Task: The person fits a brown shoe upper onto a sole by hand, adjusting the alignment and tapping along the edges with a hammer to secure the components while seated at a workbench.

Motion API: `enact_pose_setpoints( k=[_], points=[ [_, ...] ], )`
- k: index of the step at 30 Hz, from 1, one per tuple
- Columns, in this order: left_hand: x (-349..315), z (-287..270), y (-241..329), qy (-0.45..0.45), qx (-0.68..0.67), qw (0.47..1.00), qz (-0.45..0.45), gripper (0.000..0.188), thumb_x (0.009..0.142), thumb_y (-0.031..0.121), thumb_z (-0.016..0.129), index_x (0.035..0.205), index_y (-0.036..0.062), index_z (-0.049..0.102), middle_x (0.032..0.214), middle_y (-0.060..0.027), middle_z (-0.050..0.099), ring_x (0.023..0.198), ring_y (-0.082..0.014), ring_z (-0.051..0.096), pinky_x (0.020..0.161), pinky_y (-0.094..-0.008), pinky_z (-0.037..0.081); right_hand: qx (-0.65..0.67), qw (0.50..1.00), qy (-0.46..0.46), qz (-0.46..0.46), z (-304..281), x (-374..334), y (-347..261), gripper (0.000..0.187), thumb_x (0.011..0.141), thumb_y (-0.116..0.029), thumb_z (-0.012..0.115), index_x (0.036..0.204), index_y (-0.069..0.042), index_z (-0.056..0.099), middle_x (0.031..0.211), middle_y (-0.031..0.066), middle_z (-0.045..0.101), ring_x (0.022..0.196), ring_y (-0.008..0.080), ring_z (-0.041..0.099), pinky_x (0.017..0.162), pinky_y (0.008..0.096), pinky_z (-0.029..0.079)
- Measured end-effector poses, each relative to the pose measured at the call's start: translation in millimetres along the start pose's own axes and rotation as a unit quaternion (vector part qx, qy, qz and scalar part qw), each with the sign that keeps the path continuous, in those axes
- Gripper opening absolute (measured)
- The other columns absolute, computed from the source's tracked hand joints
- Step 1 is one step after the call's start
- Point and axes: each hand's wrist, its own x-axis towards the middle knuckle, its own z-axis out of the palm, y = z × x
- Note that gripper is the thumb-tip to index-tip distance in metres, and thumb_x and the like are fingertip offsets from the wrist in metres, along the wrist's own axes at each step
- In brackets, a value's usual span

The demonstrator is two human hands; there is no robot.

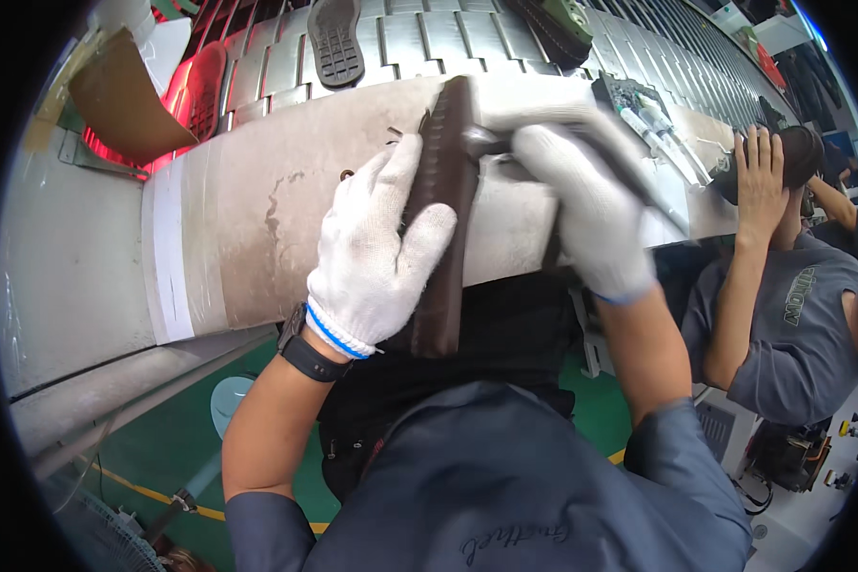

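My left hand (372, 243), in a white knit glove with a blue cuff edge, is closed around a dark brown shoe (445, 200). The shoe is held on edge, its sole side facing right and stitching along its rim. My right hand (586, 205), gloved too, is smeared by motion just right of the shoe. It is closed on a dark tool (486, 143) whose rounded shiny end is at the sole; the tool's kind is too blurred to tell. Laces stick up by my left fingertips.
Beyond the worn bench (248, 219) runs a metal slat conveyor (429, 43) with a dark sole (337, 43) and a green-dark shoe (555, 30). White syringe-like tubes (653, 133) lie to the right. A co-worker's hand (761, 181) holds a dark shoe (799, 153). Red light glows at left.
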Motion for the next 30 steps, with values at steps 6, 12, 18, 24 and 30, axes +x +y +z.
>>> enact_pose_setpoints(
  k=[6,12,18,24,30],
  points=[
    [49,-39,44,-0.188,0.059,0.971,-0.136,0.068,0.1,0.033,0.077,0.15,-0.0076,0.058,0.137,-0.0312,0.069,0.133,-0.0411,0.067,0.113,-0.0448,0.051,-0.104,0.978,-0.153,-0.099,-28,43,7,0.023,0.105,-0.004,0.068,0.126,0.005,0.073,0.122,0.0156,0.079,0.112,0.0237,0.078,0.099,0.0368,0.063],
    [72,-6,24,-0.109,-0.036,0.989,-0.089,0.088,0.091,0.03,0.083,0.16,-0.009,0.045,0.137,-0.0246,0.071,0.125,-0.0314,0.071,0.11,-0.041,0.055,-0.62,0.729,-0.088,-0.275,-49,40,25,0.037,0.09,-0.008,0.071,0.126,-0.004,0.072,0.13,0.0166,0.072,0.12,0.0359,0.069,0.099,0.0456,0.055],
    [29,-46,21,0.044,-0.702,0.678,-0.216,0.049,0.104,0.011,0.057,0.149,-0.0079,0.056,0.135,-0.0212,0.073,0.114,-0.032,0.076,0.1,-0.0443,0.063,0.165,0.956,-0.053,0.236,-25,-105,43,0.056,0.109,-0.037,0.064,0.145,0.006,0.062,0.157,0.0252,0.06,0.143,0.0375,0.061,0.122,0.0489,0.048],
    [-32,-37,11,0.005,-0.803,0.575,-0.156,0.075,0.091,0.015,0.064,0.16,-0.008,0.044,0.147,-0.0266,0.066,0.129,-0.0379,0.07,0.114,-0.0497,0.056,0.71,0.54,-0.312,0.327,60,-112,56,0.122,0.096,-0.078,0.065,0.168,0.013,0.025,0.158,0.0416,0.048,0.135,0.0612,0.059,0.12,0.0654,0.047],
    [-19,-61,-43,0.005,-0.721,0.646,-0.251,0.07,0.112,0.057,0.054,0.151,-0.002,0.056,0.136,-0.0187,0.071,0.122,-0.0313,0.071,0.108,-0.0471,0.059,0.493,0.732,-0.297,0.365,67,-133,64,0.105,0.085,-0.034,0.089,0.163,0.012,0.037,0.154,0.0372,0.054,0.135,0.0506,0.065,0.116,0.0598,0.054]
  ],
)
